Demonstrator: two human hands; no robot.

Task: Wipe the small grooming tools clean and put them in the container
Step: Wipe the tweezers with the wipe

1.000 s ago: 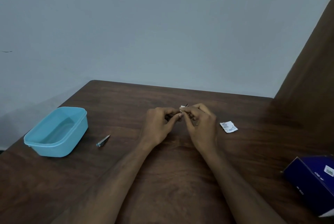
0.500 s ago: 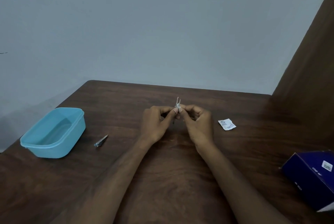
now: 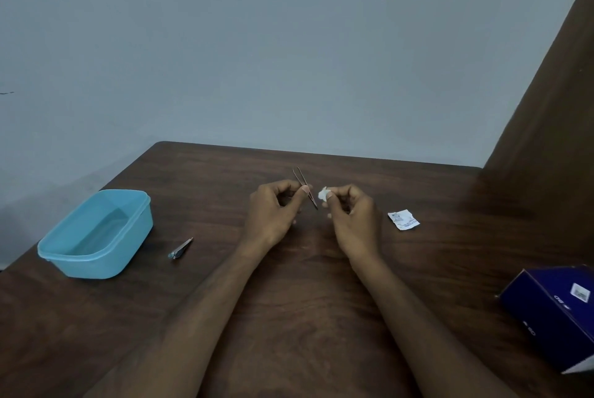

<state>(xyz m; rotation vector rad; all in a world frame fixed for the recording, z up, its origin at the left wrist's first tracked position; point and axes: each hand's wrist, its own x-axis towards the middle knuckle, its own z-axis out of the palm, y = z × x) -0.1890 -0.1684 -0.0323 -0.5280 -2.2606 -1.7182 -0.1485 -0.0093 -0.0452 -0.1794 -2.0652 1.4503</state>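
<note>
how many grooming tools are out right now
2. The tweezers are pinched in the left hand, held above the table. The nail clipper lies on the table just right of the blue container, whose visible inside holds none.

A dark wooden bench with a rounded far-left corner sits against a plain grey-blue wall. To the right a brown wooden panel rises at a slant from the bench's far edge. A small torn white sachet with faint print lies flat on the bench right of centre. At the near right edge sits a dark blue box, a white label on its top, partly cut off by the frame.
</note>
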